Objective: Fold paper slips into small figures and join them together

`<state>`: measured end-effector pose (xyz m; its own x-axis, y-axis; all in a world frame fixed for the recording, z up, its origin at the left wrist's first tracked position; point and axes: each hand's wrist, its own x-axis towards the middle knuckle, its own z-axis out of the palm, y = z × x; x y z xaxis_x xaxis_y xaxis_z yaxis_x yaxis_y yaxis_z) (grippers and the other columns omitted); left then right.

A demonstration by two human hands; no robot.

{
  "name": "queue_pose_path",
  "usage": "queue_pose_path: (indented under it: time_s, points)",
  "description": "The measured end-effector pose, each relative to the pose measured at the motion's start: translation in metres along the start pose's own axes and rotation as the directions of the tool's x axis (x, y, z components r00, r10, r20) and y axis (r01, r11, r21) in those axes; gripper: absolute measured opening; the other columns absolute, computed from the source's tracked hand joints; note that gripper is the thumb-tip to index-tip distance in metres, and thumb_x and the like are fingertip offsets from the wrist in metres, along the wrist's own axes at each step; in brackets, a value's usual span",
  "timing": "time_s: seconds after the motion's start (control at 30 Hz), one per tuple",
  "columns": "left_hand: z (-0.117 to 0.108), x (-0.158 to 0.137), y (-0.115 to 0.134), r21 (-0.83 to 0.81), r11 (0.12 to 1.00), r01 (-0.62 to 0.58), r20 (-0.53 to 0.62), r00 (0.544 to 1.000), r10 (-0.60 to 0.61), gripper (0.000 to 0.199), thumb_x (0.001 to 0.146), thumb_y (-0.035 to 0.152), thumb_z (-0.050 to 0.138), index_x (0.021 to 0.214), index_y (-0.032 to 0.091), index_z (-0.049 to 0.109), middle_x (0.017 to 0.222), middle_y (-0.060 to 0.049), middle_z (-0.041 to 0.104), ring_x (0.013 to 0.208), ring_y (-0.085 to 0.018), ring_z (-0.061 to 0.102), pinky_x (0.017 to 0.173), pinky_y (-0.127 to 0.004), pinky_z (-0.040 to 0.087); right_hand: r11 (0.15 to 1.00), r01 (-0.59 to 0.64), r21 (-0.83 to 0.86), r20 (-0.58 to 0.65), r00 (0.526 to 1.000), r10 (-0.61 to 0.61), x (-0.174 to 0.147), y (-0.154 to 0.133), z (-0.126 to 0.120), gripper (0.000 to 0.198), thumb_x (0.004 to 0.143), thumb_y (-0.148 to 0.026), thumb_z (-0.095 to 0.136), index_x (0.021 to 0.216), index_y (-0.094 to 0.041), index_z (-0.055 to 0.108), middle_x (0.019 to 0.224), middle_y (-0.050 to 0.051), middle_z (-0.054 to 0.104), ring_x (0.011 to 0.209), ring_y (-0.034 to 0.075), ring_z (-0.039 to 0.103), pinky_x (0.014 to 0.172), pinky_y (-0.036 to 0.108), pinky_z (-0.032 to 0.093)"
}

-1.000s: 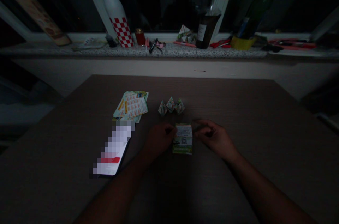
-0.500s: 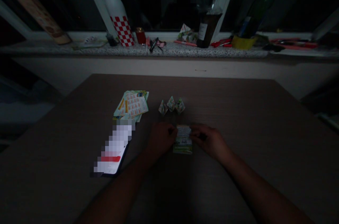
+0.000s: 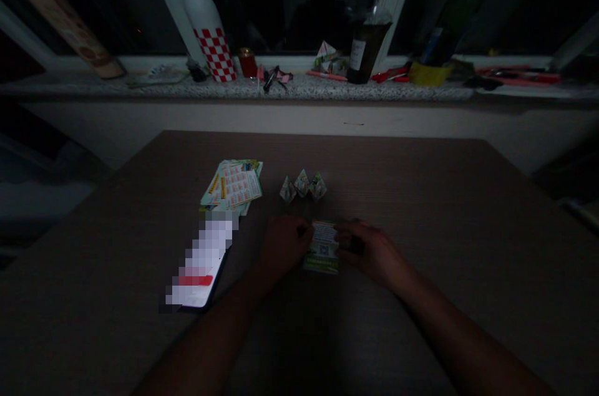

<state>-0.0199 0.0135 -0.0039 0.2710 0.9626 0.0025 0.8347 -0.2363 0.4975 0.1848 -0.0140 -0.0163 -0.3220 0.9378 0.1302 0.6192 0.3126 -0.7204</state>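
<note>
A small printed paper (image 3: 322,249), green along its near edge and with a QR-like square, lies on the table between my two hands. My left hand (image 3: 286,241) has its fingers closed at the paper's left edge. At the right edge my right hand (image 3: 367,246) pinches the paper between thumb and fingers. Just beyond my hands stand several small folded-paper shapes (image 3: 303,184) with pointed tops, in a row. To the left is a loose pile of printed sheets (image 3: 234,187) in green, white and orange.
A lit phone (image 3: 203,265) lies left of my left forearm on the brown table (image 3: 397,178). Along the stone windowsill (image 3: 304,89) stand a red-checked white bottle (image 3: 213,40), a red jar (image 3: 247,63), a dark cup (image 3: 365,53) and a green bottle (image 3: 461,9).
The paper has shifted slightly left and toward me, and more of its printed face shows. My right hand's fingers have moved a little; my left hand stays put.
</note>
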Motion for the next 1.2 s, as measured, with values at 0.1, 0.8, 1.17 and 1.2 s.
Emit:
queue_pose_path:
  time_s: [0.1, 0.8, 1.17, 1.2]
  points:
    - [-0.002, 0.000, 0.001, 0.016, 1.000, 0.002, 0.009, 1.000, -0.002, 0.028, 0.084, 0.031, 0.049, 0.077, 0.017, 0.071, 0.081, -0.007, 0.073, 0.076, -0.021, 0.064, 0.075, -0.034, 0.040, 1.000, -0.006, -0.003, 0.010, 1.000, 0.007, -0.002, 0.000, -0.001, 0.054, 0.065, -0.016, 0.075, 0.115, -0.022, 0.058, 0.101, 0.006, 0.065, 0.091, 0.022, 0.061, 0.081, 0.034, 0.049]
    - [0.002, -0.001, -0.005, -0.254, 0.965, 0.062, -0.064, 0.995, -0.080, 0.026, 0.083, 0.034, 0.052, 0.078, 0.016, 0.070, 0.078, -0.005, 0.072, 0.074, -0.019, 0.065, 0.072, -0.031, 0.047, 0.998, 0.037, -0.041, -0.070, 0.997, -0.040, -0.003, 0.009, -0.002, 0.080, 0.059, -0.035, 0.079, 0.131, -0.024, 0.046, 0.125, 0.010, 0.056, 0.116, 0.029, 0.050, 0.097, 0.046, 0.037]
    - [-0.008, -0.023, 0.013, -0.387, 0.914, -0.125, -0.148, 0.986, 0.072, 0.023, 0.086, 0.034, 0.052, 0.090, 0.021, 0.071, 0.072, 0.001, 0.071, 0.067, -0.015, 0.065, 0.066, -0.026, 0.050, 0.833, -0.088, 0.547, -0.190, 0.956, 0.225, 0.000, 0.003, 0.001, 0.038, 0.089, -0.047, 0.047, 0.104, -0.018, 0.065, 0.072, 0.003, 0.067, 0.069, 0.017, 0.063, 0.065, 0.028, 0.050]
    - [-0.007, -0.023, 0.013, -0.360, 0.913, -0.192, -0.142, 0.979, 0.150, 0.022, 0.086, 0.033, 0.052, 0.093, 0.022, 0.070, 0.079, 0.000, 0.073, 0.072, -0.016, 0.066, 0.070, -0.027, 0.050, 0.801, -0.081, 0.594, -0.203, 0.948, 0.246, 0.000, 0.002, 0.000, 0.039, 0.089, -0.049, 0.046, 0.099, -0.018, 0.067, 0.074, 0.004, 0.069, 0.073, 0.018, 0.065, 0.070, 0.030, 0.051]
